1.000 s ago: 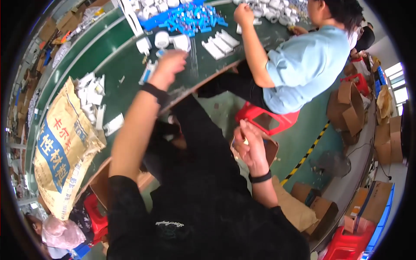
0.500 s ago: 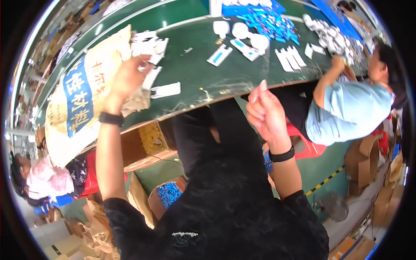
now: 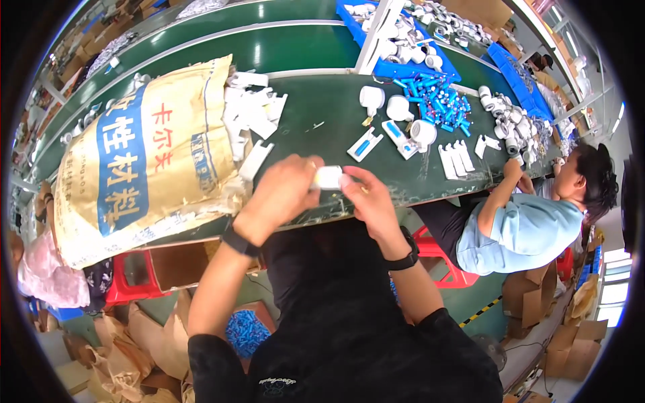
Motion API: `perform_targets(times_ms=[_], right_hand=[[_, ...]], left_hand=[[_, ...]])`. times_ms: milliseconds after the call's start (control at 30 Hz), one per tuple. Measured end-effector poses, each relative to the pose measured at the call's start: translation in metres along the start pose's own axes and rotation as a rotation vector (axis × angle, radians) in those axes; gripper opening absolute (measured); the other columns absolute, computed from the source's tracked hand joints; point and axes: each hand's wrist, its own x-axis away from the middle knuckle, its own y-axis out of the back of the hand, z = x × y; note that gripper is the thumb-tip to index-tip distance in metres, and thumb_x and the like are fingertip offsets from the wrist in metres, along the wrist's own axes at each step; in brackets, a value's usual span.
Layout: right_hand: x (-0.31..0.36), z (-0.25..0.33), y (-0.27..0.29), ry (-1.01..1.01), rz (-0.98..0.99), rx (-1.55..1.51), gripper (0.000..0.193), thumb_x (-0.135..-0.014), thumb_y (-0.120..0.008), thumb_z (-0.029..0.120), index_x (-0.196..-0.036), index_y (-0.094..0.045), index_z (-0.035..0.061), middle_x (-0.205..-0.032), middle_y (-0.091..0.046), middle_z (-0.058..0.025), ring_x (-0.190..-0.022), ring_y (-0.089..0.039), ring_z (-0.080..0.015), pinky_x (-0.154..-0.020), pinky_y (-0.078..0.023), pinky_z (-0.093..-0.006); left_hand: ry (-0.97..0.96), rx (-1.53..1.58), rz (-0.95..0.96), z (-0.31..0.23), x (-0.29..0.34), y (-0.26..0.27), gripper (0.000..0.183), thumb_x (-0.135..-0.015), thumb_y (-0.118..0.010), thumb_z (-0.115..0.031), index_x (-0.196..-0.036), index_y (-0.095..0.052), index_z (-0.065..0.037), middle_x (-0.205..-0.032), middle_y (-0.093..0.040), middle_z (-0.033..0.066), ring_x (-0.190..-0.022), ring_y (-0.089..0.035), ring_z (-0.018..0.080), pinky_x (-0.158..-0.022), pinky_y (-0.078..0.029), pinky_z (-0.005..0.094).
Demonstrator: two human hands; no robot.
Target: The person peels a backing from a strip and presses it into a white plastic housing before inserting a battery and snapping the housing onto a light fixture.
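A small white plastic casing is held between both my hands over the near edge of the green table. My left hand is closed on its left end. From the other side, my right hand pinches the right end with thumb and fingers. To the left, a pile of similar white casings spills beside the mouth of a large paper sack. Beyond my right hand lie two white casings, each with a blue cylinder inside; one is this casing. Several white round heads stand near them.
A heap of blue cylinders lies by a blue tray of white round parts. Three white casings lie side by side. At right, a co-worker in a light blue shirt sits at the table by more round parts.
My left hand has come away from the sack's mouth toward the right and now meets my right hand, with the white casing between them. The view has shifted too.
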Motion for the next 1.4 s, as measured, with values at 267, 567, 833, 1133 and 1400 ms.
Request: perform_targets(times_ms=[267, 567, 833, 1133, 1400], right_hand=[[-0.039, 0.017, 0.047, -0.261, 0.267, -0.280, 0.017, -0.099, -0.066, 0.020, -0.104, -0.066, 0.0043, -0.068, -0.044, 0.0081, -0.050, -0.031, 0.0010, -0.041, -0.020, -0.0185], [-0.033, 0.006, 0.049, -0.113, 0.131, -0.084, 0.020, -0.092, -0.074, 0.019, -0.107, -0.067, 0.0077, -0.060, -0.031, 0.0098, -0.049, -0.031, -0.0041, -0.043, -0.024, -0.0224], [-0.051, 0.016, 0.057, 0.850, 0.151, 0.723, 0.029, -0.074, -0.079, 0.003, -0.101, -0.077, 0.0155, -0.063, -0.038, -0.0030, -0.048, -0.044, -0.0175, -0.043, -0.035, -0.0323], [-0.054, 0.013, 0.052, 0.923, 0.209, 0.779, 0.027, -0.073, -0.079, 0.002, -0.097, -0.075, 0.0132, -0.063, -0.040, -0.0015, -0.048, -0.046, -0.0162, -0.041, -0.036, -0.0314], [-0.055, 0.007, 0.075, 0.705, 0.145, 0.611, 0.016, -0.078, -0.075, -0.002, -0.091, -0.075, 0.0077, -0.062, -0.049, -0.0013, -0.047, -0.052, -0.0115, -0.043, -0.039, -0.0255]], left_hand=[[0.458, 1.264, -0.245, 0.005, 0.011, -0.032, 0.066, -0.088, -0.077, -0.013, -0.147, -0.047, -0.003, -0.144, -0.055, 0.0141, -0.123, -0.057, 0.0211, -0.104, -0.048, 0.0383], [0.390, 1.829, -0.475, -0.016, -0.034, -0.094, 0.055, -0.101, -0.059, -0.011, -0.153, -0.040, -0.012, -0.134, -0.059, 0.0260, -0.118, -0.064, 0.0343, -0.098, -0.055, 0.0464], [0.619, 1.786, -0.335, -0.012, -0.029, -0.092, 0.054, -0.101, -0.060, -0.016, -0.151, -0.042, -0.010, -0.129, -0.062, 0.0275, -0.110, -0.068, 0.0335, -0.093, -0.059, 0.0435], [0.657, 1.755, -0.294, -0.012, -0.023, -0.087, 0.057, -0.099, -0.063, -0.011, -0.151, -0.041, -0.009, -0.127, -0.064, 0.0261, -0.110, -0.068, 0.0316, -0.091, -0.060, 0.0417], [0.662, 1.751, -0.158, -0.023, -0.034, -0.092, 0.054, -0.099, -0.061, -0.005, -0.150, -0.043, -0.009, -0.127, -0.064, 0.0237, -0.113, -0.067, 0.0301, -0.091, -0.060, 0.0412]])
